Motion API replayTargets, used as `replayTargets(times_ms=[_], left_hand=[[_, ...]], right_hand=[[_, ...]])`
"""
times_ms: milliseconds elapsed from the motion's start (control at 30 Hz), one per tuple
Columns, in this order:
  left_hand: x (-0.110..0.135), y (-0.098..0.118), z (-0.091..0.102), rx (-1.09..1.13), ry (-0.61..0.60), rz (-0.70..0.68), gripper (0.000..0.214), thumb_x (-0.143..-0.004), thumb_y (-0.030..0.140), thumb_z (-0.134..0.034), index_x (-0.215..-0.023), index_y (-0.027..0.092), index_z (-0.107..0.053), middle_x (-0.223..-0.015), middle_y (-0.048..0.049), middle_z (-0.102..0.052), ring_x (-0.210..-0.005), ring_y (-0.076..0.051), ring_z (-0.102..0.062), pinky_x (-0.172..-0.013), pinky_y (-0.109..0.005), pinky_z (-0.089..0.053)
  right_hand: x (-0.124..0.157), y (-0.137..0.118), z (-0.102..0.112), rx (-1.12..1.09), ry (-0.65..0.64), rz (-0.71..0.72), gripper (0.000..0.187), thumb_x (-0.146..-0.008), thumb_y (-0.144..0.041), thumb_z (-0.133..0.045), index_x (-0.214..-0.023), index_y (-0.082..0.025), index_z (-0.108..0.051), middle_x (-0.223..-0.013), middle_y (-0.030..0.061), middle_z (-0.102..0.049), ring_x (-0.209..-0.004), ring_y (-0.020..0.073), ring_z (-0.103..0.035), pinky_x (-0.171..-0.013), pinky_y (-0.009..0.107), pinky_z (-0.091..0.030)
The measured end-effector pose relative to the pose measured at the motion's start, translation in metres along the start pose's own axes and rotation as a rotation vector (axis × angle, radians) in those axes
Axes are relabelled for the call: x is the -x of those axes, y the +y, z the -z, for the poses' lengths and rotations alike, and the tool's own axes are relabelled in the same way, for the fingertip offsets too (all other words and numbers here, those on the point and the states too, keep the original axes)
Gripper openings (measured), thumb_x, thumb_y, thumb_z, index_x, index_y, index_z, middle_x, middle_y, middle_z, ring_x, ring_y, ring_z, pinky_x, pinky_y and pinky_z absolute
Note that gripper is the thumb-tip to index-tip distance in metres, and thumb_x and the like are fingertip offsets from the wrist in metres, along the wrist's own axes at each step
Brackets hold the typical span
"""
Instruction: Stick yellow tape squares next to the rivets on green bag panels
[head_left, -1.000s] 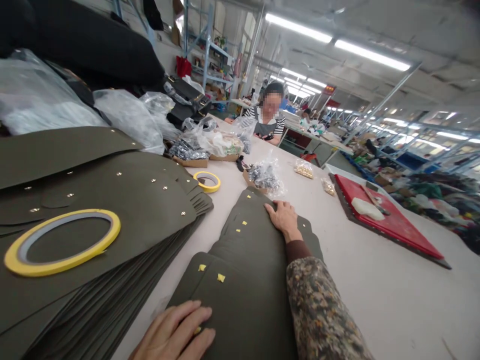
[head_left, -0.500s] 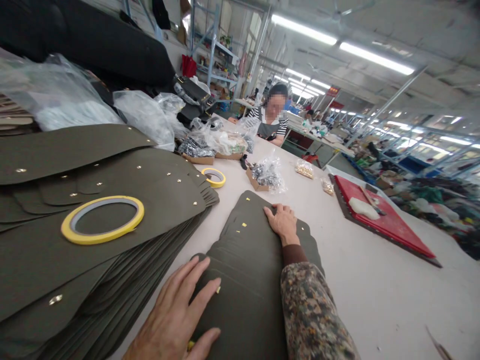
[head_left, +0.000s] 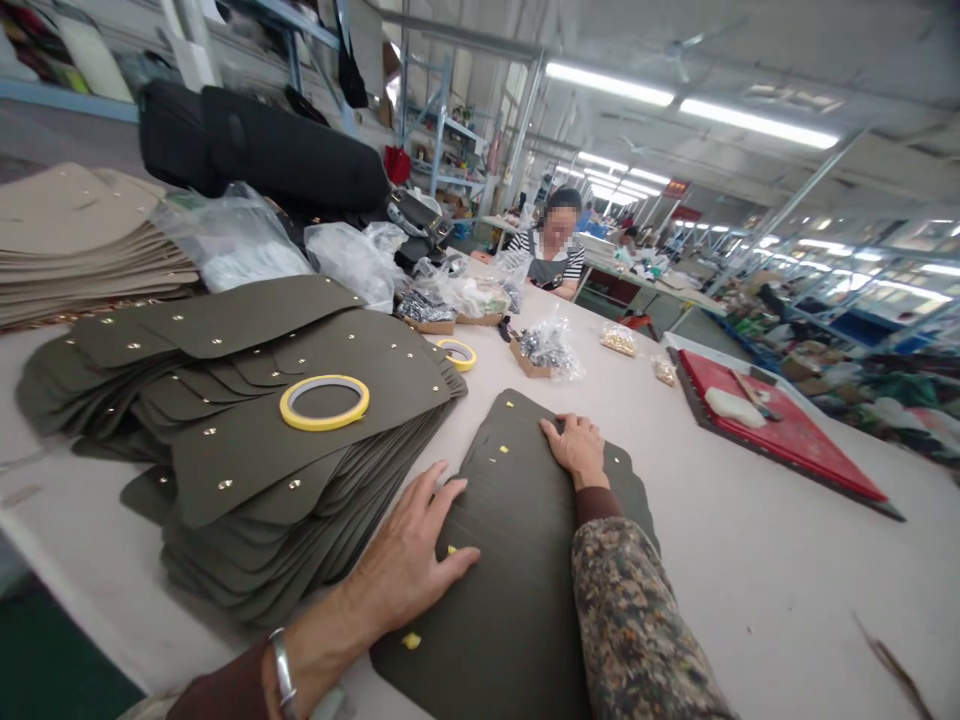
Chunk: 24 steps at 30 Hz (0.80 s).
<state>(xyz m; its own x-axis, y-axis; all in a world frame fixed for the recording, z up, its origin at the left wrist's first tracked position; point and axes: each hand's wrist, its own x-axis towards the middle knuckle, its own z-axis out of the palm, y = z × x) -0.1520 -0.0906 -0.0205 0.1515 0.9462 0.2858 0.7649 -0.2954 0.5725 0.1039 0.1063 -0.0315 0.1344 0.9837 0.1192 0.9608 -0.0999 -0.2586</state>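
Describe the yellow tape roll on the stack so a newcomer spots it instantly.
On the pale table, left of the person's left hand, lies a fanned stack of dark olive panels. The yellow tape roll lies flat on top. Unlike the second yellow roll by the stack's far end, it rests wholly on the panels, nearer the camera.

Beyond the right grip (head_left: 579, 448) lie a brown cardboard box (head_left: 529, 362) holding a clear plastic bag of dark shiny pieces (head_left: 551, 345) and, farther off, a clear plastic bag of gold-coloured pieces (head_left: 617, 340), with a flat red board (head_left: 817, 455) to the grip's right and stacked beige sheets (head_left: 75, 225) well to its left.
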Motion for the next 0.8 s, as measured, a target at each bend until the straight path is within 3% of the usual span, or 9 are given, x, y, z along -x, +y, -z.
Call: replayTargets(times_ms=[133, 233, 333, 467, 600, 667, 800], left_hand=[[0.004, -0.001, 0.003, 0.057, 0.001, -0.021, 0.051, -0.078, 0.031, -0.067, -0.126, 0.02, -0.052, -0.146, -0.0141, -0.039, -0.133, -0.031, -0.042, -0.11, -0.05, -0.04], [0.007, -0.001, 0.005, 0.095, -0.004, -0.055, 0.048, -0.079, 0.031, -0.066, -0.125, 0.021, -0.054, -0.145, -0.0132, -0.042, -0.133, -0.029, -0.042, -0.11, -0.049, -0.04], [0.008, 0.0, 0.004, 0.147, 0.004, -0.061, 0.044, -0.081, 0.031, -0.063, -0.123, 0.021, -0.055, -0.143, -0.0119, -0.043, -0.134, -0.027, -0.041, -0.112, -0.048, -0.036], [0.009, 0.0, 0.003, 0.307, 0.015, 0.039, 0.045, -0.079, 0.043, -0.062, -0.118, 0.022, -0.059, -0.139, -0.0092, -0.047, -0.131, -0.026, -0.044, -0.114, -0.047, -0.031], [0.012, 0.004, 0.005, 0.573, 0.021, 0.156, 0.053, -0.076, 0.056, -0.063, -0.116, 0.021, -0.061, -0.135, -0.0095, -0.054, -0.129, -0.028, -0.046, -0.115, -0.045, -0.027], [0.016, 0.01, 0.005, 0.737, 0.006, 0.229, 0.056, -0.078, 0.058, -0.062, -0.119, 0.019, -0.061, -0.131, -0.0097, -0.057, -0.126, -0.028, -0.049, -0.113, -0.043, -0.031], [0.027, 0.026, 0.002, 0.991, -0.008, 0.296, 0.057, -0.077, 0.058, -0.064, -0.117, 0.017, -0.062, -0.124, -0.0093, -0.062, -0.119, -0.026, -0.055, -0.104, -0.038, -0.04]], right_hand=[[0.01, 0.012, 0.022, -0.154, -0.019, 0.049, 0.049, -0.091, -0.048, -0.05, -0.126, -0.014, -0.059, -0.129, 0.0152, -0.059, -0.123, 0.0274, -0.05, -0.105, 0.039, -0.033], [0.033, 0.043, 0.049, -0.266, 0.035, 0.018, 0.052, -0.094, -0.041, -0.042, -0.135, -0.01, -0.05, -0.138, 0.0152, -0.054, -0.128, 0.0227, -0.048, -0.108, 0.033, -0.032], [0.09, 0.086, 0.069, -0.354, 0.115, -0.08, 0.057, -0.094, -0.042, -0.038, -0.14, -0.009, -0.043, -0.143, 0.016, -0.049, -0.131, 0.0226, -0.046, -0.109, 0.034, -0.033], [0.202, 0.121, 0.072, -0.45, 0.203, -0.225, 0.066, -0.094, -0.052, -0.029, -0.142, -0.008, -0.04, -0.144, 0.0172, -0.048, -0.131, 0.0234, -0.048, -0.107, 0.037, -0.038], [0.28, 0.111, 0.059, -0.749, 0.225, -0.324, 0.074, -0.089, -0.062, -0.038, -0.144, -0.014, -0.039, -0.149, 0.0134, -0.042, -0.138, 0.025, -0.038, -0.114, 0.04, -0.029], [0.294, 0.099, 0.055, -0.854, 0.198, -0.319, 0.078, -0.087, -0.064, -0.041, -0.147, -0.015, -0.035, -0.153, 0.0123, -0.037, -0.141, 0.0249, -0.033, -0.116, 0.04, -0.027], [0.293, 0.078, 0.056, -0.91, 0.197, -0.282, 0.082, -0.083, -0.067, -0.045, -0.145, -0.014, -0.037, -0.152, 0.0128, -0.038, -0.14, 0.027, -0.032, -0.117, 0.043, -0.022]])
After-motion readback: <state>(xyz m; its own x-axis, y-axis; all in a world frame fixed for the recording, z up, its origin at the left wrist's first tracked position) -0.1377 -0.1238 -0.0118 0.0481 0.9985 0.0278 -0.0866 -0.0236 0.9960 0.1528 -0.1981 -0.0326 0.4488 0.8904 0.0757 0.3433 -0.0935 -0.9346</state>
